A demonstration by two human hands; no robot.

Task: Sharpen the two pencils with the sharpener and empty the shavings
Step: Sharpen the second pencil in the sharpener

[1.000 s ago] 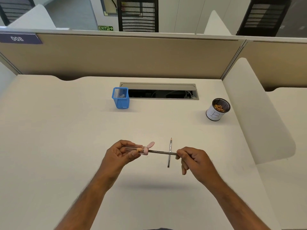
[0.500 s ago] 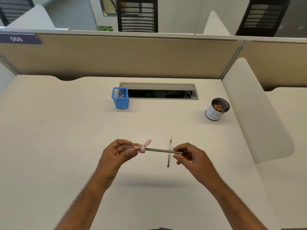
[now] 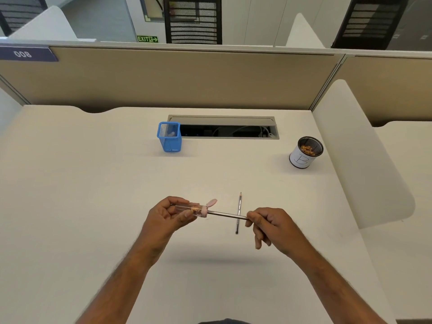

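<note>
Left hand (image 3: 167,218) pinches a clear pink plastic tube sharpener (image 3: 190,208), shavings inside, flap open. Right hand (image 3: 272,226) grips the dark pencil (image 3: 225,214) whose tip sits in the sharpener. Second pencil (image 3: 239,212), slim and pointed, lies on the smooth desk (image 3: 93,195). Two mesh cups: blue square (image 3: 170,136), round white-sleeved (image 3: 305,152) holding shavings.

Clear pink-capped sharpener (image 3: 190,209) holds one dark pencil (image 3: 225,214); second pencil (image 3: 238,212) lies flat beneath.

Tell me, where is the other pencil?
The spare pencil lies on the desk in the middle, pointing away, just left of the right hand and under the held pencil.
</note>
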